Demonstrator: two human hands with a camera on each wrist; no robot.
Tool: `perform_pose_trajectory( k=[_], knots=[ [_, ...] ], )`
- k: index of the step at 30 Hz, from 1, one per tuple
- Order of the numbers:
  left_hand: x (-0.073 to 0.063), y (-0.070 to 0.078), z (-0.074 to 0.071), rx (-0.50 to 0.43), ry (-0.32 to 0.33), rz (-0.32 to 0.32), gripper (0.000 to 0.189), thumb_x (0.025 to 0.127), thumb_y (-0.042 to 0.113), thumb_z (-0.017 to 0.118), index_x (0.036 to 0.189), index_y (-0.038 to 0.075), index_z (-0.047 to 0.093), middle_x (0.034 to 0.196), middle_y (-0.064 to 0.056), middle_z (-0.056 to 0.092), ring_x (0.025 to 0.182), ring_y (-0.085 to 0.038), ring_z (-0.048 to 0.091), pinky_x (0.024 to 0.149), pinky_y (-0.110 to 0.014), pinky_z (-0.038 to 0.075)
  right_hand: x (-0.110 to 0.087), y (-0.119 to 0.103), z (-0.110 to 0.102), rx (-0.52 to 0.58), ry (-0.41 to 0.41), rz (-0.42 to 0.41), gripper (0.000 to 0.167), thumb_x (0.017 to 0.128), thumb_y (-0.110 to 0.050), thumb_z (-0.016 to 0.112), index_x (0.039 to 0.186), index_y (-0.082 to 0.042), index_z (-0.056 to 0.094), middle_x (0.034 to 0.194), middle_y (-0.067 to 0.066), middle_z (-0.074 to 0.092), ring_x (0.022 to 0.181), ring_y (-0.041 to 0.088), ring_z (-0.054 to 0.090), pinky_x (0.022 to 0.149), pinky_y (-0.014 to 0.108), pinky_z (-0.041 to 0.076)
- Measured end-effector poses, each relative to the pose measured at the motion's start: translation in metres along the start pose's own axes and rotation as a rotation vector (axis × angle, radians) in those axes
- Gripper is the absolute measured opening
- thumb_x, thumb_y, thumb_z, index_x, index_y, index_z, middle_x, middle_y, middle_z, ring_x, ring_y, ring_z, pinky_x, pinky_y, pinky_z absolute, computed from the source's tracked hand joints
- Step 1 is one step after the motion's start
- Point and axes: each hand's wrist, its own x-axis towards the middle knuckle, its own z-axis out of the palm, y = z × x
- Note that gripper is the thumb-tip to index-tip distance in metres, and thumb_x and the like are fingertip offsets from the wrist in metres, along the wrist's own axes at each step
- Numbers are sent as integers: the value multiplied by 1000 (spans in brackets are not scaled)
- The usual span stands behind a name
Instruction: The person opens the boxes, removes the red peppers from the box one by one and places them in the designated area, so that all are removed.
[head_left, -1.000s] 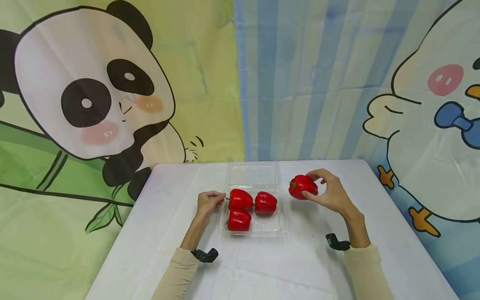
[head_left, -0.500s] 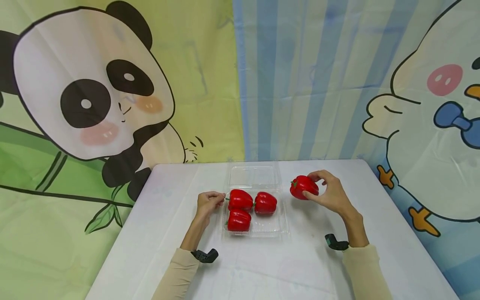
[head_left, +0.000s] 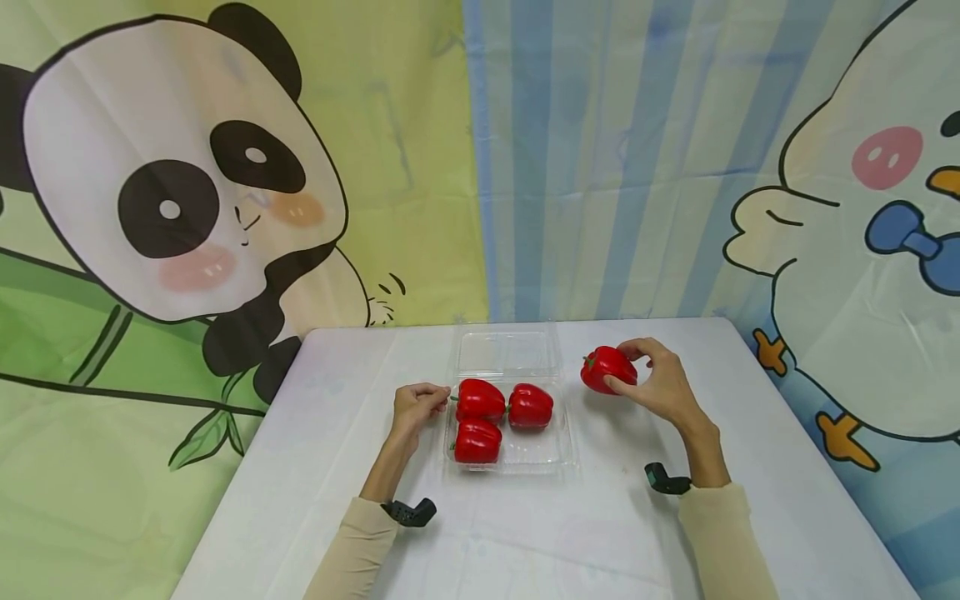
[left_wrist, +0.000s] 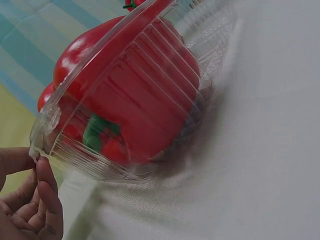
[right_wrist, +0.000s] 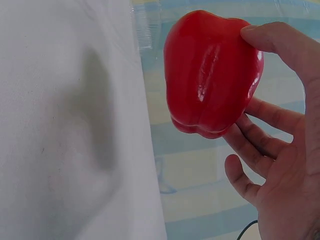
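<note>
A clear plastic clamshell container [head_left: 542,450] lies on the table with its lid [head_left: 506,352] folded back behind it. Inside it are three red bell peppers: one at the back left [head_left: 480,400], one at the front left [head_left: 477,441] and one at the back right [head_left: 530,407]. My left hand [head_left: 415,408] is at the container's left side; in the left wrist view its thumb and finger pinch the rim [left_wrist: 46,120]. Right of the container, my right hand [head_left: 663,387] holds another red bell pepper [right_wrist: 212,75] between thumb and fingers, raised above the table, its green stem facing left.
The table [head_left: 592,533] has a white cover. Printed curtains hang behind it, with a panda [head_left: 187,167] on the left and a white bird [head_left: 862,333] on the right. Each wrist wears a black camera mount, such as the right one [head_left: 666,480].
My right hand and its bell pepper have shifted very slightly right and up in the head view, and the right forearm has moved a little left. My left hand stays at the container.
</note>
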Motion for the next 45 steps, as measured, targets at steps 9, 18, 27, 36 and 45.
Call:
perform_pose_trajectory(
  k=[9, 18, 27, 36, 45],
  knots=[
    [1, 0, 0, 0, -2, -2, 20, 98, 10, 80, 99, -10, 78, 72, 2, 72, 64, -8, 64, 64, -19, 54, 4, 4, 3, 0, 17, 42, 58, 82, -26, 92, 129, 0, 70, 125, 21, 72, 111, 37, 65, 89, 51, 55],
    [0, 0, 3, 2, 8, -6, 19, 97, 10, 80, 97, -9, 79, 72, 1, 73, 63, -7, 64, 63, -20, 54, 2, 12, 11, 20, 41, 89, 61, 83, -23, 92, 132, 3, 67, 130, 26, 71, 115, 46, 66, 96, 66, 57],
    [1, 0, 2, -5, 10, 8, 20, 98, 9, 80, 98, -10, 78, 70, 3, 71, 62, -7, 63, 63, -19, 54, 2, 17, 15, 60, 70, 108, 64, 83, -21, 93, 135, 3, 65, 133, 25, 70, 114, 41, 68, 98, 66, 61],
    [1, 0, 1, 3, 11, -8, 22, 98, 9, 80, 101, -12, 78, 70, 3, 71, 63, -6, 62, 62, -19, 52, 2, 20, 22, 86, 120, 124, 60, 84, -22, 92, 134, 1, 66, 132, 23, 68, 117, 39, 63, 97, 58, 57],
    [-2, 1, 2, -17, 14, -7, 18, 98, 8, 79, 97, -11, 78, 69, 3, 70, 62, -8, 63, 61, -19, 53, 3, 23, 29, 139, 199, 171, 59, 84, -20, 92, 132, 0, 66, 130, 22, 68, 117, 36, 61, 96, 43, 52]
  ],
)
